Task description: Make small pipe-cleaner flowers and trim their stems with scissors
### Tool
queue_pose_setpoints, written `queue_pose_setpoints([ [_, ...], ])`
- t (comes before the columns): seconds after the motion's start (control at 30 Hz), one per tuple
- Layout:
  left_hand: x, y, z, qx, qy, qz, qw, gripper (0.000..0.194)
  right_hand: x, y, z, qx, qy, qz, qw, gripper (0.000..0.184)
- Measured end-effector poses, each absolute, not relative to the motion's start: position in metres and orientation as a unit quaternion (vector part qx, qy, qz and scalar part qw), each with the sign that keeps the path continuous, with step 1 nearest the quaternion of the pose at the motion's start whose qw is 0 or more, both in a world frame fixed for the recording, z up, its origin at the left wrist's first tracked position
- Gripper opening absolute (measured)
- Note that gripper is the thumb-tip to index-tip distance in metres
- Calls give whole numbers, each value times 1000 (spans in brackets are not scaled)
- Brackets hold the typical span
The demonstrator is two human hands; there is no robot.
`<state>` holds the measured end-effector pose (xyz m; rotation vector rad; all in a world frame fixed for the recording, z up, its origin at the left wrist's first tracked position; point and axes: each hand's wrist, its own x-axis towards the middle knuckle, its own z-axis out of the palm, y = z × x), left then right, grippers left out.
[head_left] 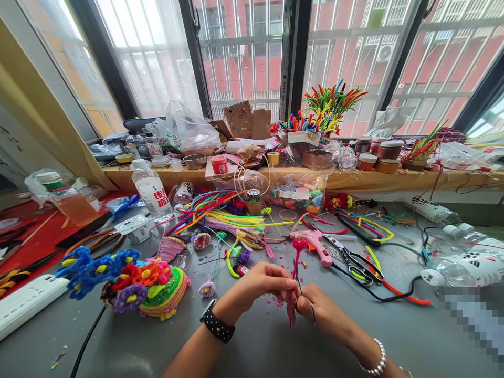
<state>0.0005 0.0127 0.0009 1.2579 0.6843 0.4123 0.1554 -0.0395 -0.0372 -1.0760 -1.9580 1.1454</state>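
Note:
A red-pink pipe-cleaner flower (300, 245) stands upright above my hands, its fuzzy stem running down between my fingers. My left hand (264, 286), with a dark dotted watch strap on the wrist, is closed in a pinch on that stem. Close beside it, my right hand (323, 310) is closed around what looks like small scissors (314, 314). Their thin dark blade points up at the stem, and a metal finger loop shows by the thumb. Most of the scissors is hidden by the fingers. Pink fuzz scraps (271, 303) lie on the grey table beneath.
A pink glue gun (315, 244) and large black-handled scissors (356, 262) lie right of my hands. Pipe-cleaner flowers (129, 283) sit at the left. Bundled pipe cleaners (232, 223) lie behind, with water bottles (466, 268) at the right and a white power strip (31, 302) far left.

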Motion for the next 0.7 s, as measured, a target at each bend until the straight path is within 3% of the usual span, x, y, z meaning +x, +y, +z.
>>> queue_pose_setpoints([
  [0.7,1,15,0,551,336,218,732,20,155,-35,-48,-436,-721,420,338,76],
])
